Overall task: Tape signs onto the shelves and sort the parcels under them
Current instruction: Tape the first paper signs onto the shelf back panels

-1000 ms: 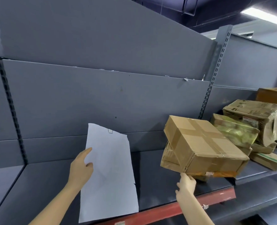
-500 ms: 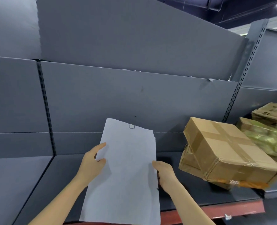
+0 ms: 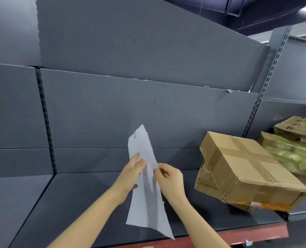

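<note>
A white paper sign point(image 3: 146, 203) hangs upright in front of the grey shelf point(image 3: 77, 203), turned nearly edge-on and bowed. My left hand point(image 3: 129, 176) holds its left side, fingers straight along the sheet with the thumb behind. My right hand point(image 3: 170, 179) pinches the sheet's right edge at mid height. A brown taped cardboard parcel point(image 3: 247, 169) lies tilted on another box at the right of the same shelf.
More parcels point(image 3: 292, 154) wrapped in yellowish tape are piled in the bay to the right, past a slotted upright point(image 3: 267, 83). Grey back panels point(image 3: 130, 113) rise behind the shelf. A red strip point(image 3: 238, 237) edges the shelf front.
My right hand left the tilted parcel and took the sheet's right edge. Both hands have come together, turning the flat sheet to a narrow, nearly edge-on shape. The view shifted left.
</note>
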Tool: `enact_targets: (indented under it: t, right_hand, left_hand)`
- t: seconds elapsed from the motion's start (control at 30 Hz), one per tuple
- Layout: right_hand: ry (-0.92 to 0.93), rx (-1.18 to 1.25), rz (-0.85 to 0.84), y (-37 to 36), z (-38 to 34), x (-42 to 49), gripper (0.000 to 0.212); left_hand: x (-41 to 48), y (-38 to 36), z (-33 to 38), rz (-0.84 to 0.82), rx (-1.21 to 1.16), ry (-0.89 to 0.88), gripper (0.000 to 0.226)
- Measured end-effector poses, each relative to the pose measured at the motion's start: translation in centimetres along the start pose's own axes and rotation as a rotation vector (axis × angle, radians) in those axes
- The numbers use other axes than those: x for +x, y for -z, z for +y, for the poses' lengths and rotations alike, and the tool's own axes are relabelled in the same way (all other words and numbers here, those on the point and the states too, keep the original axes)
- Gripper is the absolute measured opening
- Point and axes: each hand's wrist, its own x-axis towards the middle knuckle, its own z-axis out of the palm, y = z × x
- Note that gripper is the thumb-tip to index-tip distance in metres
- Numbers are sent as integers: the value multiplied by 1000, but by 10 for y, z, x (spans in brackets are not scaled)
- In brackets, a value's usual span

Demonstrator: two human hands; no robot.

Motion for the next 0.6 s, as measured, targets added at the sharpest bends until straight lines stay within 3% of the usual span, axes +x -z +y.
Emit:
enact_targets:
  t: [0.13,0.2,0.27,0.37,0.47,0.6]
  right_hand:
    - [180,-167,-152,-14,-6,-9,26]
    - [267,-214,-267,-18,-5,-12,25]
    - [326,-260,-318,-19,1,-14,30]
    - [310,-216,-228,-12,8,-11,30]
    - [145,-126,-37,0,14,0,27]
    - [-202,39,99,15,24,22,52]
  left_hand:
    - [4,-14,14,80,-320,64,35]
    - [4,-15,17,191,-279,27,22]
    - [3,-10,17,237,-201,-46,27]
    - [2,6,15,247,-63,-121,31]
    - [4,27,14,266,27,-138,30]
    - [9,44,15,265,48,-125,26]
